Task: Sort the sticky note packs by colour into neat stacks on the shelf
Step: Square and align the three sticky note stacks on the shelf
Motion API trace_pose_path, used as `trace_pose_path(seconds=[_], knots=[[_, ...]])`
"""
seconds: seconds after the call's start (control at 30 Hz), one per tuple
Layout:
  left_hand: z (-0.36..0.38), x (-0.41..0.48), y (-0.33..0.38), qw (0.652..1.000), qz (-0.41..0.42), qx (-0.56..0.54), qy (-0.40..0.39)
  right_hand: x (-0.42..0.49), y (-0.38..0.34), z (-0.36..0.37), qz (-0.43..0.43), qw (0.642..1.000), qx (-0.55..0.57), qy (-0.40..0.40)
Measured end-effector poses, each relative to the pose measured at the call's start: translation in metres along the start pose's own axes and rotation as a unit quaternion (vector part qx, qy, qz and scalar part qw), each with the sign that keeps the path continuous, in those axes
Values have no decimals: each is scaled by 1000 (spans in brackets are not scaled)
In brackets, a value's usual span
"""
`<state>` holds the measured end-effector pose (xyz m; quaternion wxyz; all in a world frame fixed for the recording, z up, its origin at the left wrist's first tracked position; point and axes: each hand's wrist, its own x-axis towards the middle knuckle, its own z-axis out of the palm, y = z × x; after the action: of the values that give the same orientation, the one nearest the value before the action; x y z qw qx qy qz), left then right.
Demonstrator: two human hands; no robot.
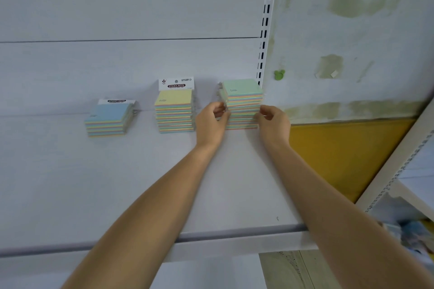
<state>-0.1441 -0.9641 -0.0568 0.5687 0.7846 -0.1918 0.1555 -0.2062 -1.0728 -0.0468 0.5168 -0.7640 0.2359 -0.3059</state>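
Note:
Three stacks of sticky note packs stand along the back of the white shelf (117,183). The blue-topped stack (108,121) is lowest, at the left. In the middle is the yellow-topped stack (175,110), with a white "STICKY NOTE" header card upright behind it. The tall green-topped stack (243,103) stands at the right, beside the slotted upright. My left hand (211,122) grips the left side of the green stack with curled fingers. My right hand (273,122) grips its right side.
A slotted white upright (266,21) ends the shelf bay on the right. Beyond it is a stained wall with a green clip (279,75) and a yellow panel (340,155) below. Another shelf unit (404,164) stands at the far right. The shelf's front lip (164,239) runs across below.

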Motion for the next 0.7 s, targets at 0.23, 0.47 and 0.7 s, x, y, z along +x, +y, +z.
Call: trace_pose_path(seconds=[0.23, 0.47, 0.7], knots=[[-1, 1, -1, 1000, 10, 5, -3, 1, 2, 3, -2, 1000, -12, 10], [0, 1, 0, 999, 32, 10, 8, 4, 2, 2, -39, 999, -7, 23], [1, 0, 2, 999, 48, 13, 10, 7, 2, 3, -33, 999, 24, 33]])
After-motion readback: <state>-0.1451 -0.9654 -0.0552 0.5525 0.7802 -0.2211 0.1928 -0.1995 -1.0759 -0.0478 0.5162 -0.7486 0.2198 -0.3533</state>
